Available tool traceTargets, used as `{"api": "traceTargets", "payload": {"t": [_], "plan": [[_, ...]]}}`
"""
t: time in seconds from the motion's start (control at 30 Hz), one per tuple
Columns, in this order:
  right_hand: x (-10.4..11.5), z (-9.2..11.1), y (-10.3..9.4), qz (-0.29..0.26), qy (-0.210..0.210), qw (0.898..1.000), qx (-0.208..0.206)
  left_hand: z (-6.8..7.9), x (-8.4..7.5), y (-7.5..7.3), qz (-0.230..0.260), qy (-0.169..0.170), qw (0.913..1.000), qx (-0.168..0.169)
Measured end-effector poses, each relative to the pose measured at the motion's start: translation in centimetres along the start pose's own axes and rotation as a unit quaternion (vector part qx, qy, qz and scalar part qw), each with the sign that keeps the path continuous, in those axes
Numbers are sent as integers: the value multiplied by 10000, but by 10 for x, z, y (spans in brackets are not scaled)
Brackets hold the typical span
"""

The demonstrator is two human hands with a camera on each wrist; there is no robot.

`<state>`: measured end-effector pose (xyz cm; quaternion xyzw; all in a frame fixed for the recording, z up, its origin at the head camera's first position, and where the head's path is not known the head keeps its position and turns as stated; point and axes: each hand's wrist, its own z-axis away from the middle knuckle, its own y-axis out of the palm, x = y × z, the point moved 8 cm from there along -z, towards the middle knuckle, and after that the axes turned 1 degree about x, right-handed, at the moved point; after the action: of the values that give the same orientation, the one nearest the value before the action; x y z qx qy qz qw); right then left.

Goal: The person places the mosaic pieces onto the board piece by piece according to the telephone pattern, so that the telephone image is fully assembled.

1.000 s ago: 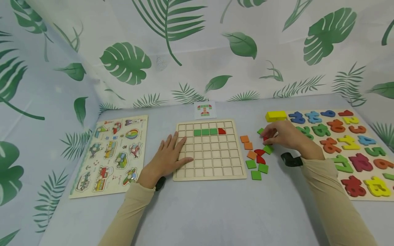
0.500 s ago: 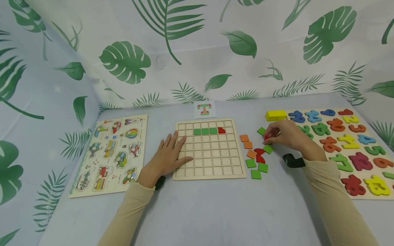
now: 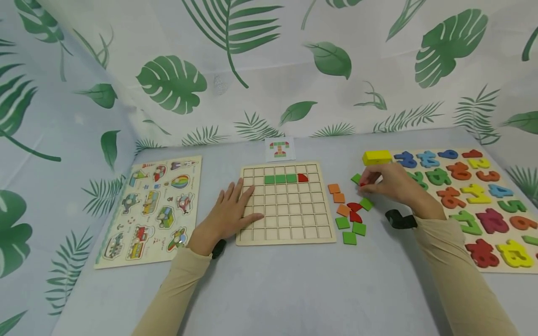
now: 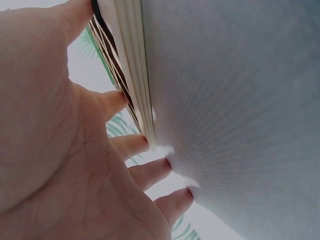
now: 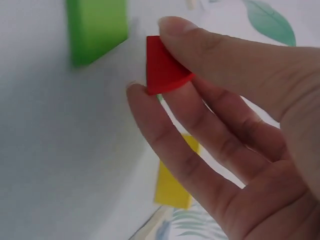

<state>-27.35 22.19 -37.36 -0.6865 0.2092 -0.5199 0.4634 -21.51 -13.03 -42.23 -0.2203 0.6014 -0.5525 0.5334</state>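
Red piece (image 5: 162, 67) is in our right hand (image 3: 388, 184), pinched between thumb and fingertips, to the right of the board (image 3: 290, 210) and near a loose green tile (image 3: 367, 204). Our left hand (image 3: 227, 217) rests spread over the board's left edge, gripping nothing. We judge the step in hand as picking up a piece for the row of three green tiles (image 3: 280, 179). Going by the card (image 3: 279, 149), our next move likely calls for carrying it to the cell (image 3: 259, 180) left of those tiles, curve facing up and left.
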Motion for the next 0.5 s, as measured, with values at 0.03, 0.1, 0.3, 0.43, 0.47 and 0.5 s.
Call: {"api": "traceTargets", "payload": {"t": [0.03,0.1,0.3,0.43,0.47,0.5], "plan": [[3,-1,-1,54,-58,9999,-74,0,0,0,4,-1,10000,-3],[10,-5,-3,114,-174,9996,-199,0,1,0,15,0,10000,-17],[37,-18,-3,-82,-592,9972,-442,0,2,1,35,-22,10000,32],[57,-31,4,-412,-871,9947,-347,-1,2,1,45,1,10000,24],[62,-35,6,-461,-931,9941,-305,-1,2,1,31,-11,10000,41],[68,-39,9,-516,-1003,9933,-261,-1,2,1,17,-22,10000,56]]}}
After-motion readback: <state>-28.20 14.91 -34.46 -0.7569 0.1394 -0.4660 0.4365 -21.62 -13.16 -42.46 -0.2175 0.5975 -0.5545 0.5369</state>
